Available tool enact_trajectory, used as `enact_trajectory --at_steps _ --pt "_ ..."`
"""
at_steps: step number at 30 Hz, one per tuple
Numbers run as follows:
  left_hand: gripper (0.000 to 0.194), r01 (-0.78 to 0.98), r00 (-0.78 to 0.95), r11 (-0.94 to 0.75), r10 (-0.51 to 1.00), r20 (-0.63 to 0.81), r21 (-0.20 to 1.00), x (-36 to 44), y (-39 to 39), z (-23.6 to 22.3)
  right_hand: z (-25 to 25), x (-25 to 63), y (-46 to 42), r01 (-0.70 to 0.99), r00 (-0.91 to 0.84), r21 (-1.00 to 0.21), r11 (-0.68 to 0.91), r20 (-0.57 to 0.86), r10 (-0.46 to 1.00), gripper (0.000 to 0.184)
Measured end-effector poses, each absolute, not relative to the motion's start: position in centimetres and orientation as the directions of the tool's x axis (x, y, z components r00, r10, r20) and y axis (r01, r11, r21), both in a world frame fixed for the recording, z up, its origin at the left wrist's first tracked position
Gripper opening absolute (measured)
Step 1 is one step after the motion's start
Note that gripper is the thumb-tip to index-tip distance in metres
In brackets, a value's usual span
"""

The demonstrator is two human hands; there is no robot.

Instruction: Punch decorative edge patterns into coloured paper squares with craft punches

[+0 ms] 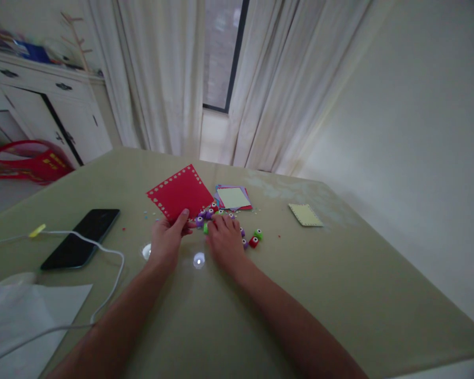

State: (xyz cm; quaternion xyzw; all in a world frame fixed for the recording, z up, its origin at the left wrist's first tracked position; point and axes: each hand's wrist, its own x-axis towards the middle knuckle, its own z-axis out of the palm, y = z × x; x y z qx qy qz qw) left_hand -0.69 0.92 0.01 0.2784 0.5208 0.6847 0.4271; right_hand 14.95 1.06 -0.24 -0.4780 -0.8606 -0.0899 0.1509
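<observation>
In the head view, the red card (180, 192) is over the far half of the desk (339, 273), a bit left of the middle. One corner points at the far edge, and one points left. I cannot tell if it has a long side, because it looks almost square. Rows of small holes run along its edges.

The left hand (166, 237) has the card. Its fingers pinch the side nearest the person, with the thumb on top. The card sticks out from those fingers toward the far edge. I cannot tell if all of it is up off the desk.

The right hand (227, 239) is just to the right. Its fingers bend down over the little pieces (199, 222), which are purple, green and red, with dots like eyes. I cannot tell if these fingers grip a piece or only touch.

The card's right corner points to the pile and is very near it. So the pile is to the right of the left fingers and right under the right ones. The right hand is nearer to the pile.

A stack of cards (233, 198) is past the pile, toward the far edge. A yellow card (305, 215) is near the far right corner. A phone (81, 239) is toward the left edge.
</observation>
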Motion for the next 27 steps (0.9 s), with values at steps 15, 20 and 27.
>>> enact_trajectory --at_steps 15,20,27 --pt "0.042 -0.130 -0.232 0.048 0.970 -0.077 0.990 2.1 -2.6 1.0 0.0 22.4 -4.5 0.166 -0.113 -0.949 0.269 0.252 0.961 0.021" --pt "0.042 -0.081 -0.239 0.052 0.968 -0.070 0.995 2.4 -3.5 1.0 0.1 23.2 -3.3 -0.288 -0.108 -0.954 -0.083 -0.054 0.993 0.042" --pt "0.042 0.011 -0.183 0.037 0.983 -0.034 0.999 2.7 -4.3 1.2 0.2 23.3 -3.0 -0.438 -0.090 -0.884 -0.164 -0.138 0.986 0.049"
